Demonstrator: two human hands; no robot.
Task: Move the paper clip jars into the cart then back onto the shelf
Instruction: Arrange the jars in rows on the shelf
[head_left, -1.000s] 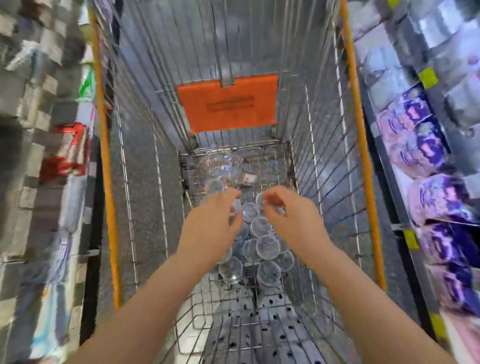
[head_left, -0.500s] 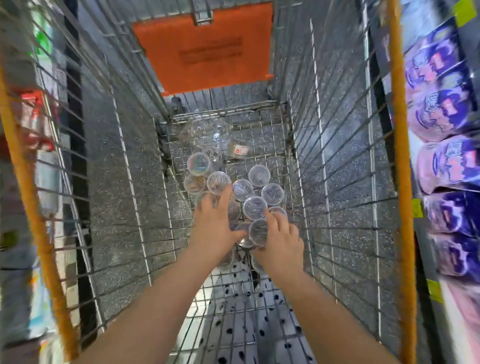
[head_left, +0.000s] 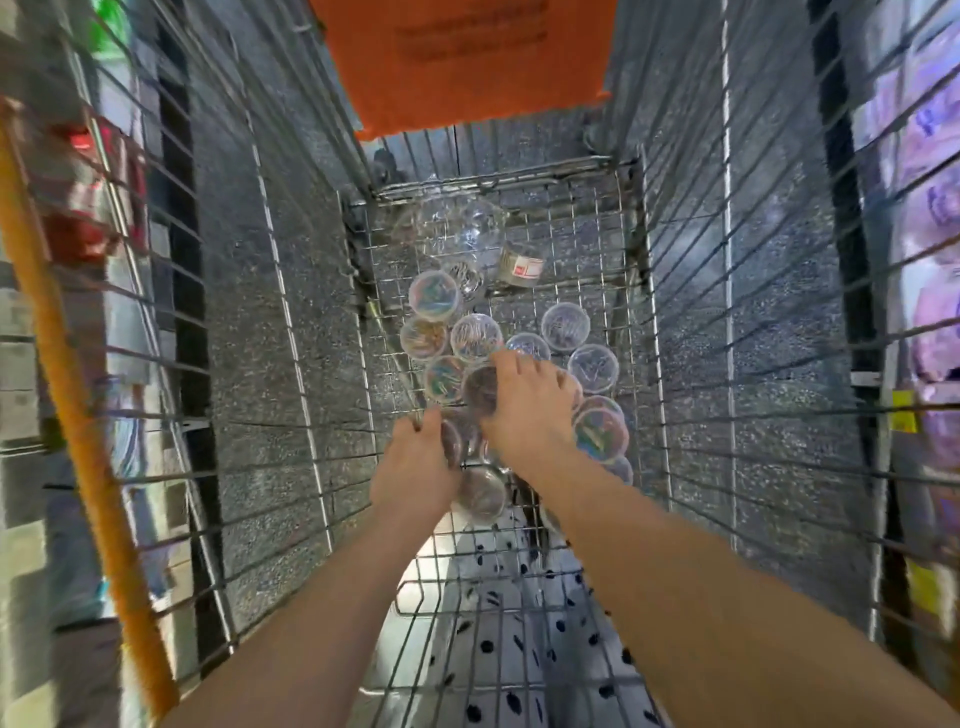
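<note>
Several small clear paper clip jars (head_left: 475, 336) with round lids stand clustered on the wire floor of the shopping cart (head_left: 613, 249). One jar (head_left: 522, 267) lies on its side at the far end. My left hand (head_left: 415, 462) reaches down at the near left of the cluster, its fingers curled round a jar (head_left: 453, 441). My right hand (head_left: 524, 415) lies over the middle of the cluster, fingers spread and bent over a dark-looking jar (head_left: 479, 389). Both hands hide the jars beneath them.
Tall wire walls close in the cart, with an orange rim (head_left: 67, 389) on the left and an orange flap (head_left: 457, 62) at the far end. Crumpled clear packaging (head_left: 452, 228) lies beyond the jars. Shelves with purple packs (head_left: 930, 322) run along the right.
The view has dropped deeper into the cart. Both hands went down from above the jars into the cluster. The right hand has shifted forward over the middle jars.
</note>
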